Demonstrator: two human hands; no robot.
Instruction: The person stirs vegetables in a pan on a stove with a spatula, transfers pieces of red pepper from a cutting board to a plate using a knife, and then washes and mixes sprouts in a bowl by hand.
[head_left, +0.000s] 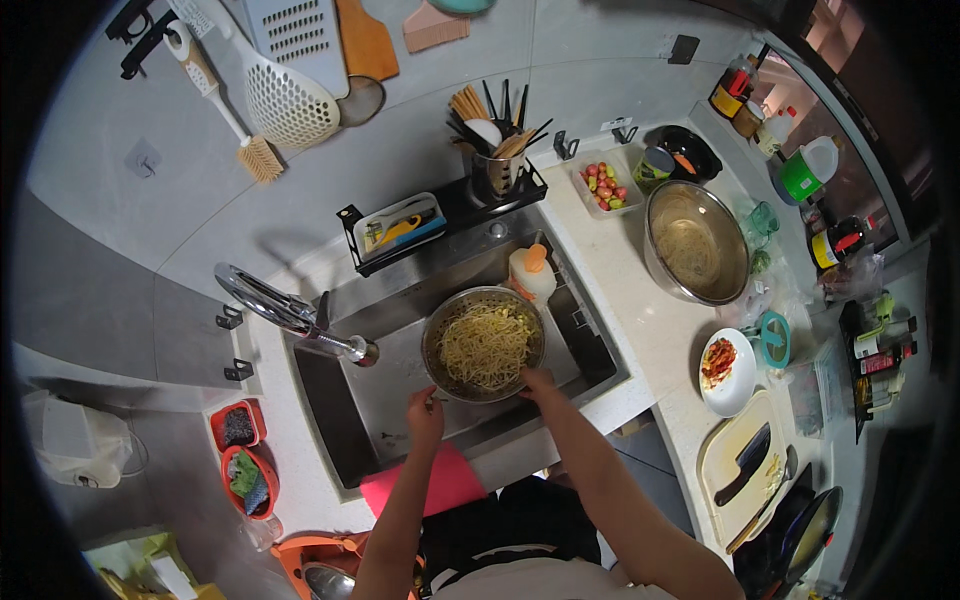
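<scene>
Bean sprouts (491, 346) fill a perforated metal colander (433, 341) in the stainless-steel sink (394, 450). My right hand (537, 382) grips the colander's rim at its near right side. My left hand (425, 414) is just off the near left of the rim, its fingers drawn together. Whether a small bit of sprout is between those fingertips is too small to tell. A white bottle with an orange top (532, 274) stands behind the colander in the sink. To the left, the chrome faucet (330, 341) reaches over the basin.
A pink cloth (450, 484) hangs over the sink's front edge. On the right counter are a large metal bowl (694, 244), a white plate with red food (739, 375), and a cutting board (712, 461) bearing a cleaver (744, 465). A black rack (450, 206) with utensils stands behind the sink.
</scene>
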